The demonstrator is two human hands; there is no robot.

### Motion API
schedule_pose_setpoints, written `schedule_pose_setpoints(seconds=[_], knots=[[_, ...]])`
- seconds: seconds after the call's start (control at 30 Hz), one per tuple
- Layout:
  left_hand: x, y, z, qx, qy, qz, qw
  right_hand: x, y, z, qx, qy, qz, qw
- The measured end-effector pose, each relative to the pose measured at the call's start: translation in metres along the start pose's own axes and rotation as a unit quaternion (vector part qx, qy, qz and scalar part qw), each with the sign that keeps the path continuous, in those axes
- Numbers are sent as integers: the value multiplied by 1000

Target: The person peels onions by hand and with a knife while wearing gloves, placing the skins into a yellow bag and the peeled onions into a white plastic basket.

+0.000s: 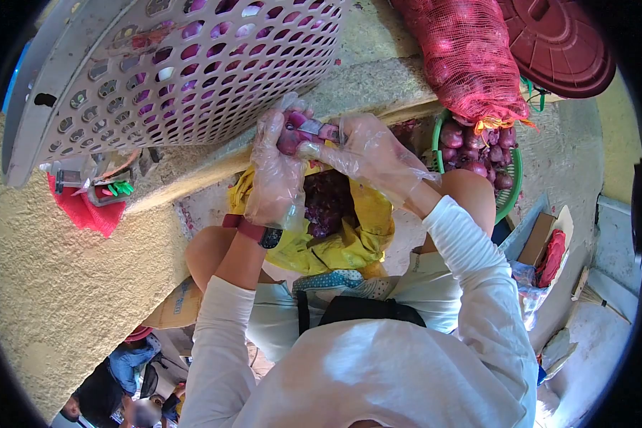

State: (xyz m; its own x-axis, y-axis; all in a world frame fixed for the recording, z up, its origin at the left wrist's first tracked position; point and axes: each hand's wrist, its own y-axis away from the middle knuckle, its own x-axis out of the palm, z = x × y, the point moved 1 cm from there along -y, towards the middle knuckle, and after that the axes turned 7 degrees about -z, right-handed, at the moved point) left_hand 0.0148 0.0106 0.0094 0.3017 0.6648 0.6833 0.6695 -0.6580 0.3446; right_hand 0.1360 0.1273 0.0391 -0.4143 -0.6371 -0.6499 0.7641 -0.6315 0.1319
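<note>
A purple-red onion (290,137) is in my left hand (269,167), which wears a clear plastic glove and has its fingers wrapped round it. My right hand (364,145), gloved the same way, is closed on a small knife (311,127) whose short blade lies against the onion. Below both hands a yellow sack (374,228) stands open, with dark purple onion skins (328,203) inside. Up and to the left, a grey perforated basket (214,78) shows purple and whitish onions through its holes.
A green basket (518,167) of red onions stands at my right knee, below a red net sack (471,60) of onions and a dark red lid (560,43). A concrete ledge (378,85) runs behind my hands. Another person (93,389) is at the lower left.
</note>
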Motion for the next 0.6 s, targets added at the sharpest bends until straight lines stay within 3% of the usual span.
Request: schedule_pose_setpoints(seconds=[0.4, 0.6], knots=[[0, 1, 1, -12, 13, -6, 1000, 3, 2, 1, -13, -52, 4, 999], [0, -1, 3, 17, -2, 7, 1000, -6, 2, 11, 51, -32, 68, 996]])
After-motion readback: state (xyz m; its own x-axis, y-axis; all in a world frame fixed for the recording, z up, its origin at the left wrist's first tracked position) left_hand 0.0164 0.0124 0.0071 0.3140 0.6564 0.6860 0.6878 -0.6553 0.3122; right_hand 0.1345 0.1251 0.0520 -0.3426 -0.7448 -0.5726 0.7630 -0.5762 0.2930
